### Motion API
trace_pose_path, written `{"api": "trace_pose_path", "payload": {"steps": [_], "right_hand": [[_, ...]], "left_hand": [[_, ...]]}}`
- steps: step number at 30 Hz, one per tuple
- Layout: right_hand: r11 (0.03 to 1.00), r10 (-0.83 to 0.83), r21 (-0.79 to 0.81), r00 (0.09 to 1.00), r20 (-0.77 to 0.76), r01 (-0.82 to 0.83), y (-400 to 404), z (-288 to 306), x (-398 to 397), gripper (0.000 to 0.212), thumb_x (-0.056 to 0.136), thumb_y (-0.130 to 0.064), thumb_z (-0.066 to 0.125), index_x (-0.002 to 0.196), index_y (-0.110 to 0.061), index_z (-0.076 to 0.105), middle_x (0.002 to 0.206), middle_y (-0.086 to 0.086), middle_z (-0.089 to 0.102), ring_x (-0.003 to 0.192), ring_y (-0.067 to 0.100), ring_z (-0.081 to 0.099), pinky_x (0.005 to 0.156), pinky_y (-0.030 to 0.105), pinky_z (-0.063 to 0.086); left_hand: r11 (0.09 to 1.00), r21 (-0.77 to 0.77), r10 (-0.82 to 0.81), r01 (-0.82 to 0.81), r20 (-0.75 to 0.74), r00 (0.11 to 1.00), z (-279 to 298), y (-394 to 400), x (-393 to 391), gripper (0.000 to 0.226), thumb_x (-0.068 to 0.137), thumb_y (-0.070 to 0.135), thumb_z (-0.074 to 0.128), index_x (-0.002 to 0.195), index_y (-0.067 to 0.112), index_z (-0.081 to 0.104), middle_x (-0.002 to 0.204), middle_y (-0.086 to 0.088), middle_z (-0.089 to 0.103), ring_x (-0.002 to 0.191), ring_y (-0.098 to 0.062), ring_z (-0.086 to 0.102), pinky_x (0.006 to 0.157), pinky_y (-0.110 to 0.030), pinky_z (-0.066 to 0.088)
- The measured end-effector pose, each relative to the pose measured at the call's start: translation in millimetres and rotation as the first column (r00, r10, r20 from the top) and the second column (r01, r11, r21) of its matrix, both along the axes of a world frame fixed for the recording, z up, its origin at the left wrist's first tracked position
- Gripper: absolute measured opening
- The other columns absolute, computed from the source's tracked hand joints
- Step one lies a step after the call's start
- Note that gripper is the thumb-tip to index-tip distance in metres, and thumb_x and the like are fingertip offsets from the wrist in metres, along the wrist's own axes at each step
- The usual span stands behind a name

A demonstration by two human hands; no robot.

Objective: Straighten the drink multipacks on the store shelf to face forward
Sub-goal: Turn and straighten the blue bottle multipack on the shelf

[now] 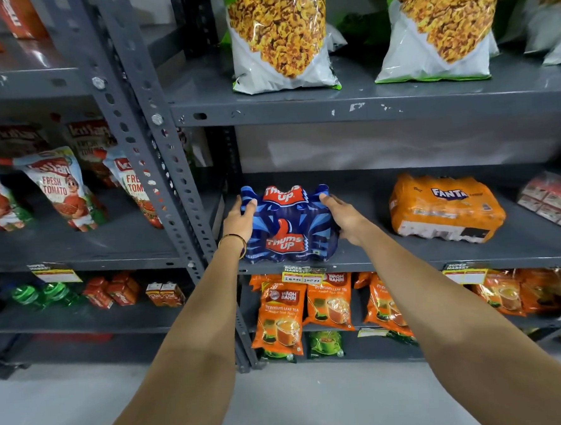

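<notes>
A blue Thums Up multipack (pixel 288 225) stands on the grey middle shelf (pixel 374 259) near its left end, its logo facing me. My left hand (pixel 240 219) grips its left side, fingers curled over the top corner. My right hand (pixel 345 216) presses on its right side, fingers reaching to the top. An orange Fanta multipack (pixel 444 207) lies further right on the same shelf, turned at a slight angle, untouched.
A grey perforated upright (pixel 173 192) runs just left of the blue pack. Red boxes (pixel 557 200) sit at the shelf's right end. Snack bags (pixel 281 38) fill the shelf above, orange tea packets (pixel 281 320) the one below, ketchup pouches (pixel 61 189) the left rack.
</notes>
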State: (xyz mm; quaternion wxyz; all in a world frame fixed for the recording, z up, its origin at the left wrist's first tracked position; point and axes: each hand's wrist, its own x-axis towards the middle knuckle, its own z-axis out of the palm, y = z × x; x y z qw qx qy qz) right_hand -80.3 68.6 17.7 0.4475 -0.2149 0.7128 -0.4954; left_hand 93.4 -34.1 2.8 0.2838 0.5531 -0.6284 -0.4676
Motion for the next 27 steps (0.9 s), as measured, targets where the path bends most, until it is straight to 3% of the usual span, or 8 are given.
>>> {"api": "trace_pose_path", "payload": {"steps": [7,11,15,18,22,24,27], "right_hand": [[1.000,-0.011,0.004,0.999,-0.048,0.012,-0.7,-3.7,1.9,0.042,0.096,-0.045,0.043,0.131,-0.022,0.049,0.125,0.011,0.063,0.099,0.023,0.062,0.080,0.034,0.049],[1.000,-0.021,-0.009,0.999,-0.049,0.021,-0.9,-4.3,2.5,0.041,0.096,-0.045,0.043,0.130,-0.022,0.049,0.123,0.010,0.063,0.086,0.017,0.062,0.074,0.031,0.050],[0.999,-0.033,0.024,0.999,-0.039,0.034,-4.2,-3.4,2.8,0.044,0.095,-0.048,0.043,0.130,-0.022,0.048,0.126,0.012,0.062,0.095,0.021,0.062,0.089,0.037,0.051],[0.996,-0.081,0.042,0.995,-0.059,0.083,-0.6,-0.4,-0.8,0.050,0.096,-0.051,0.037,0.131,-0.017,0.047,0.134,0.013,0.057,0.116,0.028,0.057,0.099,0.037,0.045],[0.981,-0.189,-0.024,0.941,-0.280,0.190,21.4,9.4,-31.4,0.057,0.100,-0.045,0.031,0.147,-0.013,0.031,0.154,0.012,0.033,0.142,0.031,0.029,0.114,0.041,0.024],[0.965,-0.257,-0.044,0.900,-0.352,0.258,34.7,14.1,-56.1,0.056,0.101,-0.042,0.029,0.148,-0.010,0.030,0.155,0.013,0.031,0.143,0.032,0.026,0.116,0.041,0.019],[0.930,-0.361,-0.079,0.856,-0.370,0.359,56.9,21.5,-100.0,0.051,0.102,-0.035,0.030,0.143,-0.005,0.037,0.149,0.017,0.040,0.138,0.035,0.035,0.112,0.037,0.025]], "left_hand": [[1.000,-0.005,-0.013,0.013,0.029,1.000,0.3,-1.6,-1.3,0.055,0.097,0.041,0.037,0.148,0.025,0.026,0.140,-0.015,0.048,0.124,-0.032,0.051,0.100,-0.039,0.042],[1.000,0.009,-0.012,0.012,0.025,1.000,-0.4,-2.7,-1.2,0.056,0.096,0.044,0.037,0.148,0.027,0.025,0.139,-0.015,0.050,0.121,-0.032,0.053,0.101,-0.042,0.044],[0.999,0.031,-0.018,0.017,0.043,0.999,1.5,-3.7,-2.4,0.058,0.095,0.043,0.039,0.148,0.026,0.024,0.141,-0.016,0.049,0.122,-0.033,0.053,0.102,-0.043,0.045],[0.991,-0.131,0.045,-0.022,0.173,0.984,7.8,-3.0,-9.8,0.059,0.095,0.032,0.045,0.148,0.017,0.024,0.145,-0.017,0.044,0.128,-0.033,0.048,0.103,-0.041,0.042],[0.876,-0.483,0.134,0.005,0.252,0.958,27.1,-1.0,-40.5,0.056,0.092,0.022,0.049,0.144,0.008,0.033,0.152,-0.014,0.034,0.144,-0.030,0.025,0.119,-0.043,0.020],[0.837,-0.542,0.083,0.078,0.267,0.960,37.6,5.7,-71.1,0.052,0.092,0.021,0.047,0.141,0.006,0.038,0.147,-0.017,0.040,0.141,-0.032,0.029,0.119,-0.044,0.018],[0.839,-0.512,-0.052,0.187,0.266,0.963,48.3,26.4,-130.7,0.053,0.093,0.024,0.046,0.142,0.007,0.036,0.146,-0.019,0.041,0.138,-0.035,0.033,0.115,-0.045,0.027]]}}
